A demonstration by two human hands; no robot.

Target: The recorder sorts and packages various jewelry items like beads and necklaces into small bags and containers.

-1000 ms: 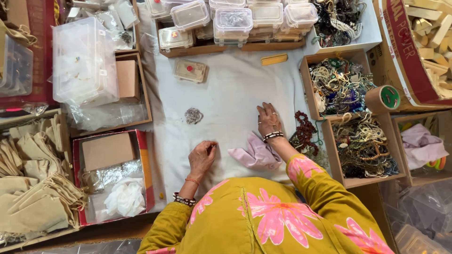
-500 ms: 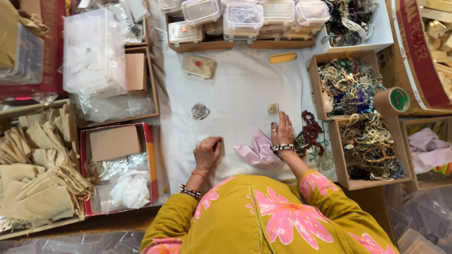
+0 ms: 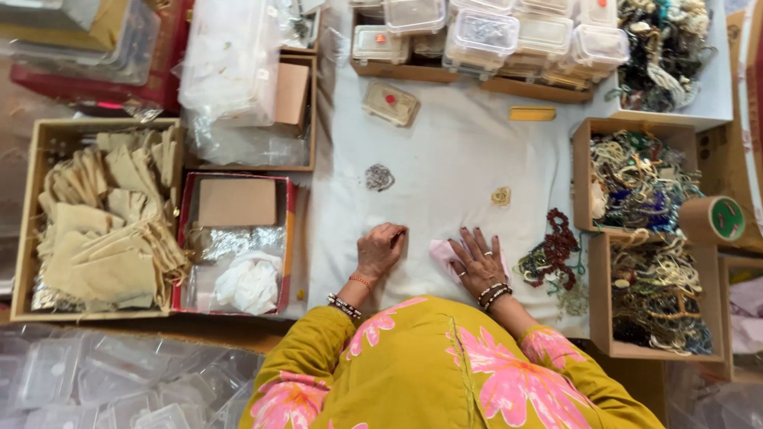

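My left hand (image 3: 380, 249) rests on the white cloth (image 3: 445, 151) curled into a loose fist, fingertips pressed to the fabric; nothing shows in it. My right hand (image 3: 478, 260) lies flat, fingers spread, on a small pink pouch (image 3: 439, 254) just right of the left hand. A small gold ornament (image 3: 501, 195) lies on the cloth beyond the right hand. A small silvery ornament (image 3: 379, 176) lies beyond the left hand. A heap of dark red beads (image 3: 554, 238) sits right of my right hand.
Cardboard boxes of tangled jewellery (image 3: 636, 179) (image 3: 656, 298) and a tape roll (image 3: 713, 219) stand at right. Clear plastic cases (image 3: 477, 36) line the far edge. At left are a red box with paper and foil (image 3: 238, 246) and a box of beige pouches (image 3: 103, 214).
My right hand has drawn back from the cloth's middle onto the pink pouch, leaving the gold ornament lying there. My left hand stays curled in place.
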